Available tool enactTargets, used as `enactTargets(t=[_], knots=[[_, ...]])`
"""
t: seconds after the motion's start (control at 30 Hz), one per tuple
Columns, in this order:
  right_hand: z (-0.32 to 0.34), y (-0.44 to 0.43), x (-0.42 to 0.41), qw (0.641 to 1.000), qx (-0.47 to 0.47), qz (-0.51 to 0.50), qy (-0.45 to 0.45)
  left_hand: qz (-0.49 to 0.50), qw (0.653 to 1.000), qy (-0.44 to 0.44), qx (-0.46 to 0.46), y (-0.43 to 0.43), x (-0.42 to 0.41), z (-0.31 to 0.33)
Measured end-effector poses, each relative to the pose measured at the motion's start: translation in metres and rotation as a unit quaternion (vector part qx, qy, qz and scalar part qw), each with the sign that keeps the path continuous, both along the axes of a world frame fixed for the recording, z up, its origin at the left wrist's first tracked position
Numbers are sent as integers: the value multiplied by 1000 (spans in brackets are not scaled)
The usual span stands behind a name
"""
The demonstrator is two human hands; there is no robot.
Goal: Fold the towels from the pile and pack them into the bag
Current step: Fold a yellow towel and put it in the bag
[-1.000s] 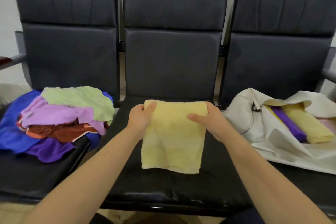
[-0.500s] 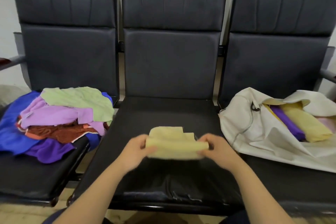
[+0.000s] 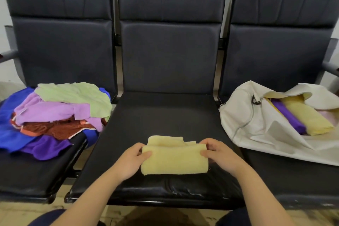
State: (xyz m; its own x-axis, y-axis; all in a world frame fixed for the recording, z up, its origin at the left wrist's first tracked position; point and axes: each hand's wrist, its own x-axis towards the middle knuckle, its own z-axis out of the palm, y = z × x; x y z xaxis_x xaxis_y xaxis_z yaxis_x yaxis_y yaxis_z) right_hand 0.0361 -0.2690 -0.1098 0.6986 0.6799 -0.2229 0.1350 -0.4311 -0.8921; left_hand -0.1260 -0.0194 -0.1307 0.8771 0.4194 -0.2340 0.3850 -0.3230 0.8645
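- A row of three black padded seats (image 3: 165, 115) fills the view, seen from above by the person working. The left seat carries the unfolded towels, the middle seat serves as the folding surface, and the right seat holds the bag.
- A loose pile of towels (image 3: 55, 115) sprawls over the left seat. A pale green one lies on top, with lilac, rust-brown, blue and deep purple beneath. At least five are crumpled and unfolded, so most of the job appears to lie ahead.
- A white fabric bag (image 3: 256, 124) lies slumped on the right seat with its mouth gaping open, well apart from both hands.
- A pale yellow towel (image 3: 174, 159) sits near the front of the middle seat. It is folded into a short, thick rectangle with several layers showing along its far edge. Its folding looks nearly finished, but it is not yet in the bag.
- Inside the bag, a folded purple towel (image 3: 288, 117) and a folded golden towel (image 3: 308, 119) lie side by side, touching, with a hint of pale pink beyond them. Two are packed, perhaps three.
- The left hand (image 3: 130, 161) pinches the pale yellow towel's left end, thumb on top.
- The right hand (image 3: 220, 156) grips the right end, fingers curled over the edge.
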Motion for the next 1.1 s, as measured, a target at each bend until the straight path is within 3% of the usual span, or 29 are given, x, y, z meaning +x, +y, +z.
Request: enactTargets(t=[0.07, 0.17, 0.27, 0.33, 0.4, 0.43, 0.5, 0.57, 0.73, 0.87, 1.0, 1.1], knots=[[-10, 10, -1, 998, -42, -24, -32, 64, 996, 14, 61, -5, 8, -6], [-25, 22, -4, 973, -170, -27, -155, 110, 975, -6, 192, -12, 17, -21], [-27, 30, -5, 961, -132, -29, -240, -18, 950, -76, 302, -6, 23, -25], [-20, 25, -4, 977, -104, 34, -182, -138, 957, -25, 256, 2, 21, -17], [-13, 18, -3, 977, -151, 122, -92, -199, 957, 63, 204, 12, 18, -11], [-13, 16, -1, 968, -182, 149, -88, -207, 953, 85, 205, 15, 16, -12], [-16, 16, 1, 967, -180, 143, -113, -177, 963, 55, 197, 18, 17, -17], [-17, 20, 2, 982, -120, 87, -114, -108, 982, 14, 155, 15, 20, -17], [-24, 24, 9, 995, -88, -4, -39, 36, 998, 26, 38, 7, 31, -15], [-35, 37, 11, 979, -181, -38, -90, 89, 974, 109, 178, -1, 40, -23], [-41, 49, 7, 946, -269, -74, -165, 113, 914, 234, 313, -10, 47, -27], [-41, 51, 8, 950, -250, -72, -171, 101, 933, 250, 239, -12, 57, -20]])
